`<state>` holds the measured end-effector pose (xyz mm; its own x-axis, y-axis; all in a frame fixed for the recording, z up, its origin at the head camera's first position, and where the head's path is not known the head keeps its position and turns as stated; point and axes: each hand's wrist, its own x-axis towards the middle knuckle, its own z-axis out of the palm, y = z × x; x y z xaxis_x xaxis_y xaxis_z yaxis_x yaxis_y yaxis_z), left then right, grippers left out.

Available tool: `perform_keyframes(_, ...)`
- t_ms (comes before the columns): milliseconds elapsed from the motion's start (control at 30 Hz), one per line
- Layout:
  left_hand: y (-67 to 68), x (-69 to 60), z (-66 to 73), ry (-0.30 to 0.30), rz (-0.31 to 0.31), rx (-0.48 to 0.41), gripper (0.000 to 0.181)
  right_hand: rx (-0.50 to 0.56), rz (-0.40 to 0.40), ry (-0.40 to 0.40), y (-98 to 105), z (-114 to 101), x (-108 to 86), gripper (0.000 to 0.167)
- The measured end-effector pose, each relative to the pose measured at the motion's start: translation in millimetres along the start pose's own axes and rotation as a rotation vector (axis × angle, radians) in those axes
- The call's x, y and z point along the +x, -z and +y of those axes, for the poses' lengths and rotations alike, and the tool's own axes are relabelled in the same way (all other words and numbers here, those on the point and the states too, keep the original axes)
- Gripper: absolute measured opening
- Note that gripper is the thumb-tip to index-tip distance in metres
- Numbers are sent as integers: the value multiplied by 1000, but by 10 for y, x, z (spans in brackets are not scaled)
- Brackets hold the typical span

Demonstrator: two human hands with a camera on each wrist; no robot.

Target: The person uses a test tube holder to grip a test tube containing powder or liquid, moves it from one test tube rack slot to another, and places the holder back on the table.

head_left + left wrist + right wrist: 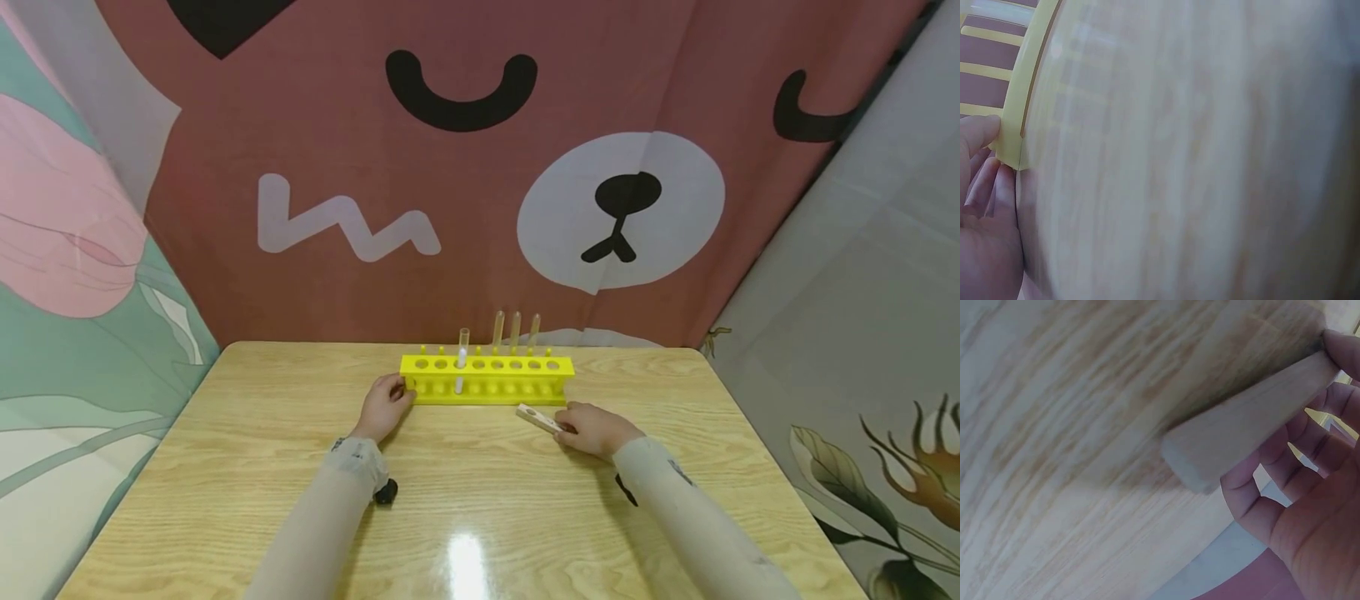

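Observation:
A yellow test tube rack [487, 367] stands near the table's back edge, also seen in the left wrist view as a yellow frame [1017, 119]. One tube [463, 340] with white contents sits upright in a rack hole. My left hand [384, 406] grips the rack's left end, thumb [982, 132] on its base. My right hand [596, 428] holds a wooden clamp [537, 418] in front of the rack's right end, low over the table; in the right wrist view the fingers curl round the clamp [1235, 431].
Several empty-looking tubes [515, 332] stand upside down along the rack's back row of pegs. A curtain with a bear print [480, 292] hangs right behind the wood-grain table [480, 483], and patterned cloths hang at both sides.

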<state>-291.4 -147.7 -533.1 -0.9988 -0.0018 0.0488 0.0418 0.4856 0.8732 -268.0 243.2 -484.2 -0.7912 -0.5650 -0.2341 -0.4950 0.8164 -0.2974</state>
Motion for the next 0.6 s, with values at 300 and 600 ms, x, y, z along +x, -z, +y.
perform_keyframes(300,12,-2,-25,-6,-3,12,25,-10,28,-24,-27,-4,7,22)
perform_keyframes(600,8,-3,-19,-21,-3,14,26,19,72,-49,-49,9,-26,21)
